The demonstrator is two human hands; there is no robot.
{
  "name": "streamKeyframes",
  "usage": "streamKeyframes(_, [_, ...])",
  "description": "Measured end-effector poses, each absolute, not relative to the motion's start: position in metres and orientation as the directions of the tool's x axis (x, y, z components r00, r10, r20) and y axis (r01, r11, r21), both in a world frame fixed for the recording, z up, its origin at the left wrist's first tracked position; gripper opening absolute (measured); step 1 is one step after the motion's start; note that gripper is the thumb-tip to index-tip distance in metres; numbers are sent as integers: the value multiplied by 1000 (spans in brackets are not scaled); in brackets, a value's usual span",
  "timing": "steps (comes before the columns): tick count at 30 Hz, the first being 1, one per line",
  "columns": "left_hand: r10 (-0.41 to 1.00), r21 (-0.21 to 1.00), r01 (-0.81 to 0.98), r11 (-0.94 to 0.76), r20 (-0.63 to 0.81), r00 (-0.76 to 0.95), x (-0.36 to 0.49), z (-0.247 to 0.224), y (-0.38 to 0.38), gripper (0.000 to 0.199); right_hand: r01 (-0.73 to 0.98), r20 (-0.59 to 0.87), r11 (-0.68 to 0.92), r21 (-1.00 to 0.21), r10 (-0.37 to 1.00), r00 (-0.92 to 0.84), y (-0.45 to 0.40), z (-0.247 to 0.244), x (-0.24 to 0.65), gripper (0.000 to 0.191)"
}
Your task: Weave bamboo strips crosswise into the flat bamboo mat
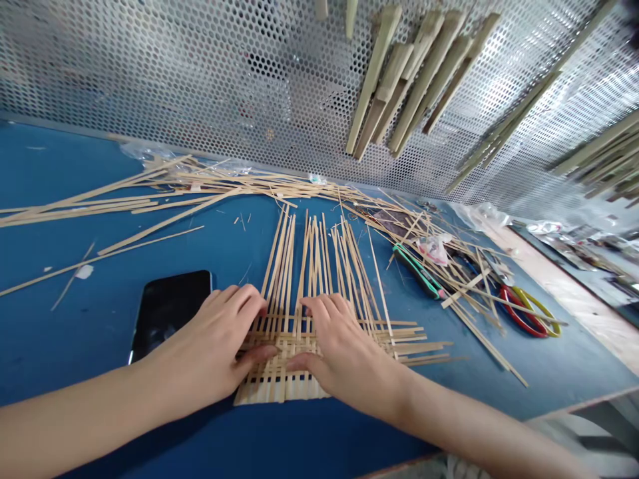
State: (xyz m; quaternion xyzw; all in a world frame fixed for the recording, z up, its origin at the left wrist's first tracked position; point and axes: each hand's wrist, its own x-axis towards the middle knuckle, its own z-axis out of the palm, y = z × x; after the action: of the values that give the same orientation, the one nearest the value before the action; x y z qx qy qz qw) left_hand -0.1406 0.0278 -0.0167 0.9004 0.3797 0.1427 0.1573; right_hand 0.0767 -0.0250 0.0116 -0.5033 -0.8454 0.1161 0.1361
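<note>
bamboo weave (pixel 279 389) on blue bench (pixel 60 346), crossing strips (pixel 407 338) packed at near end; left hand (pixel 200 339) and right hand (pixel 344 352) open, fingers spread flat on it, gripping nothing; upright strips (pixel 314 266) beyond not yet crossed, wanting more crossers.

Pale straw-coloured bamboo strips (pixel 279 372) cross in a tight over-under checker at 6 o'clock, on a deep blue tabletop (pixel 60 199). A silver perforated metal sheet (pixel 150 66) shows rows of round holes at 12 o'clock. Red-and-yellow scissor handles (pixel 519 327) sit at 4 o'clock; a green-edged black tool (pixel 417 269) lies at 3 o'clock.
</note>
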Motion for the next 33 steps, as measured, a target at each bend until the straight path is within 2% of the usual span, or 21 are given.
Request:
streamKeyframes(3, [727, 379, 643, -666, 137, 673, -140, -18, 28, 31, 817, 99, 487, -307, 871, -482, -23, 15, 75, 44])
streamKeyframes(8, [721, 356, 645, -676, 139, 679, -139, -17, 27, 28, 785, 44, 524, -329, 839, -542, -20, 18, 74, 35])
streamKeyframes(14, [710, 348, 644, -682, 102, 697, -139, -16, 26, 30, 794, 119, 519, -316, 852, -510, -24, 7, 76, 62])
streamKeyframes(17, [712, 386, 638, -667, 77, 698, -136, -16, 27, 28, 804, 115, 506, -311, 860, -497, -24, 6, 76, 67])
streamKeyframes(26, [741, 365, 688, -627, 6, 672, -125, -10, 28, 18, 774, 86, 509, -378, 851, -518, -8, 10, 76, 49])
streamKeyframes(33, [762, 365, 705, -608, 19, 648, -123, -13, 25, 15, 796, 103, 508, -329, 857, -505, -12, 7, 73, 34])
